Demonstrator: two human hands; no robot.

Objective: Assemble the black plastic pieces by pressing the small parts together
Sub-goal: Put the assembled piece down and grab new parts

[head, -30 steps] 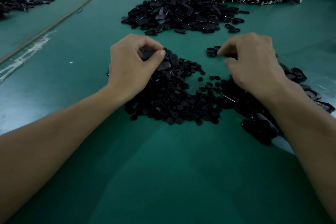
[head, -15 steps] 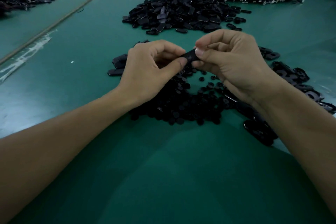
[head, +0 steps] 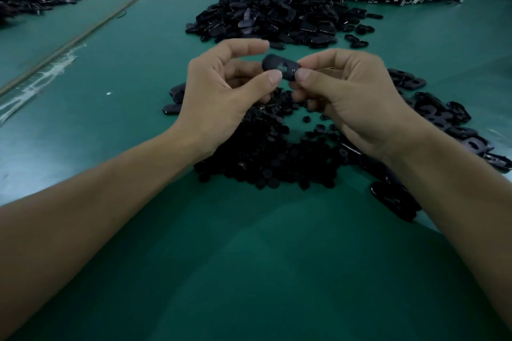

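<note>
Black plastic pieces [head: 279,66], green table [head: 249,271]

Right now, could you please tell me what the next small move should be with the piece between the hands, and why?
Probably press a small part into the cutout of the oval piece with the left thumb. The left hand and right hand both pinch the oval piece above the small parts, and its cutout looks open, green showing through.
</note>
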